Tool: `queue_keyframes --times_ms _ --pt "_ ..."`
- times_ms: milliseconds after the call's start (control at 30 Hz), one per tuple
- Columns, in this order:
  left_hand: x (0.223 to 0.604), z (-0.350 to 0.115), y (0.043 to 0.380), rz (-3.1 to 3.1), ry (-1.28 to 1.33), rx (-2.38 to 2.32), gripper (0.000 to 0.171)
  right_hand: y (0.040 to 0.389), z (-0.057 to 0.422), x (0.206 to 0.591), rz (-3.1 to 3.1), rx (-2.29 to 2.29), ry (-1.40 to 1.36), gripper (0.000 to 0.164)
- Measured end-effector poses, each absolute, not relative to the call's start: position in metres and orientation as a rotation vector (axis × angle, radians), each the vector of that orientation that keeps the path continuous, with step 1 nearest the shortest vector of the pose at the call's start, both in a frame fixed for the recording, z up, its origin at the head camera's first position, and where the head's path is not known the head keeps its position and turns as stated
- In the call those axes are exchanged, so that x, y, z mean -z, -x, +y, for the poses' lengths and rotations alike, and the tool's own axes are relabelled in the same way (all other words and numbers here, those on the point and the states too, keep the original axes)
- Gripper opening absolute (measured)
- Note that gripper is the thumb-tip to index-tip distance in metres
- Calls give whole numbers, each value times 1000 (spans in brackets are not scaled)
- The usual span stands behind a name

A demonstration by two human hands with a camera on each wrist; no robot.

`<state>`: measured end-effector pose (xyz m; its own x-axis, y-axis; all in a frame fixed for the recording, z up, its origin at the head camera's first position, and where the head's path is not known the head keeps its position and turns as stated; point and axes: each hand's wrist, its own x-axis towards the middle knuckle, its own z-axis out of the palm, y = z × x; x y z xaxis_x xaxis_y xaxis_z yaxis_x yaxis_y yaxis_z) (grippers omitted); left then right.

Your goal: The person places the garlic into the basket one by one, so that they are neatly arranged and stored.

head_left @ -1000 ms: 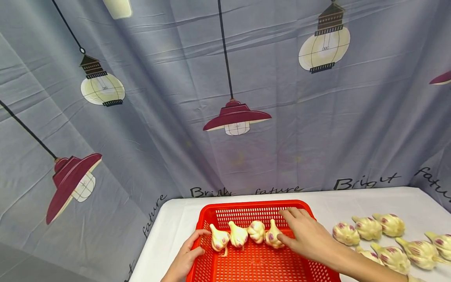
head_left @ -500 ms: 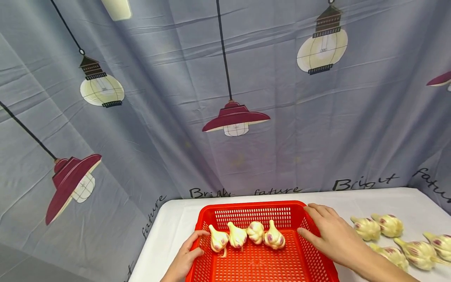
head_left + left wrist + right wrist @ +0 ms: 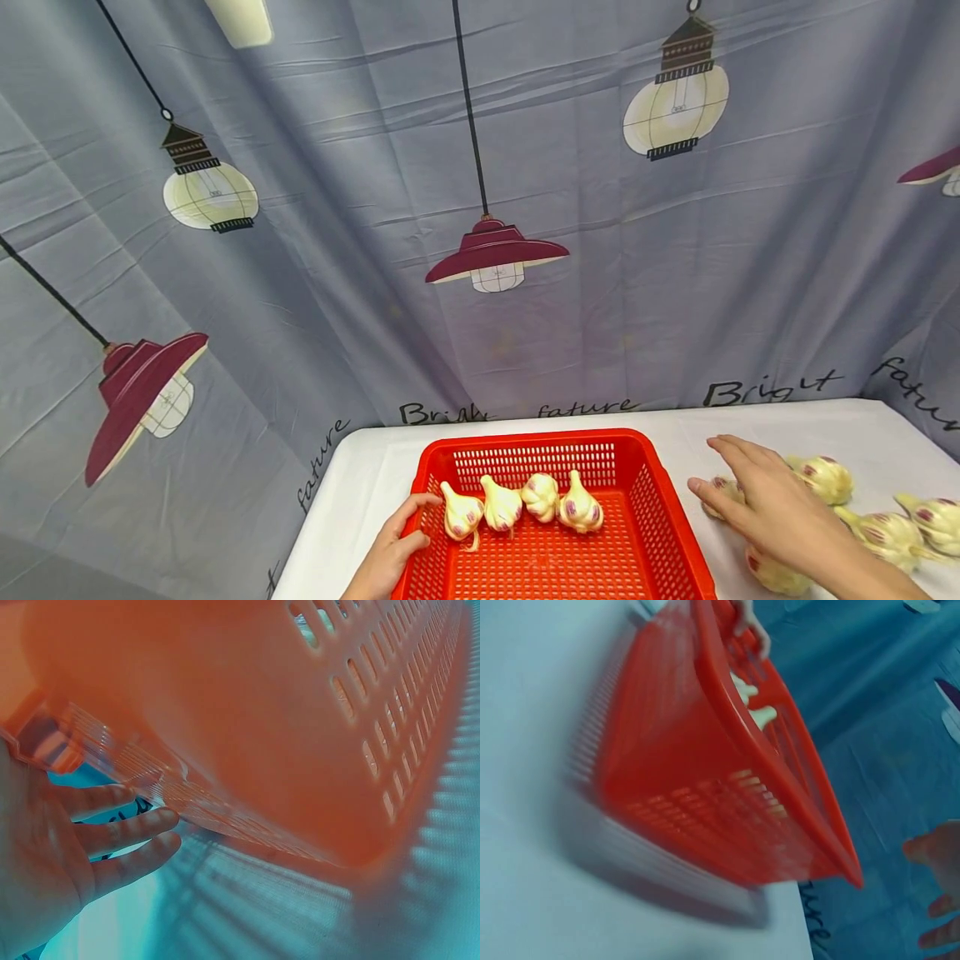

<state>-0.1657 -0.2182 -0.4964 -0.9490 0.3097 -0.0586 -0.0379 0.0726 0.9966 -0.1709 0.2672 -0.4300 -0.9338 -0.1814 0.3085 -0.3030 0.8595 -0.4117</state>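
Observation:
A red plastic basket (image 3: 555, 572) with slotted walls stands on the table. Inside, a row of several garlic bulbs (image 3: 579, 505) lies toward its far side. My left hand (image 3: 392, 546) holds the basket's left rim; the left wrist view shows three of its fingers stretched along the outside of the wall (image 3: 247, 742). To the right of the basket, my right hand (image 3: 780, 508) hovers with spread fingers over a group of garlic bulbs (image 3: 891, 533) and holds nothing. Part of that group is hidden beneath the hand and forearm.
White cloth (image 3: 375, 467) covers the table. Behind it hangs a grey curtain (image 3: 315, 292) printed with lamps and lettering. The basket's raised right wall (image 3: 666, 517) stands between the bulbs inside and those on the table.
My right hand has moved from above the rightmost bulb in the basket, out across the right rim, to the bulbs on the table. My left hand stays at the left rim.

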Motion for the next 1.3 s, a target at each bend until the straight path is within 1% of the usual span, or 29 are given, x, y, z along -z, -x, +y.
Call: queue_keyframes --times_ms 200,400,633,800,1067,1133,1300 --pt "498 -219 165 2067 -278 -1967 53 172 287 439 -2725 -715 -405 61" --pt "498 -220 165 2066 -267 -1965 52 173 304 438 -2828 -701 -310 68" --pt "497 -221 165 2092 -273 -1951 52 175 328 439 -2849 -671 -251 70" --pt "497 -221 164 2093 -264 -1954 53 179 348 439 -2917 -600 -140 77" --pt "497 -223 165 2085 -267 -1954 52 178 372 454 -2871 -451 12 81" --pt "496 -224 164 2082 -266 -1958 52 178 376 456 -2890 -436 51 84" --pt "494 -222 165 2091 -274 -1966 53 181 385 461 -2885 -419 106 85"
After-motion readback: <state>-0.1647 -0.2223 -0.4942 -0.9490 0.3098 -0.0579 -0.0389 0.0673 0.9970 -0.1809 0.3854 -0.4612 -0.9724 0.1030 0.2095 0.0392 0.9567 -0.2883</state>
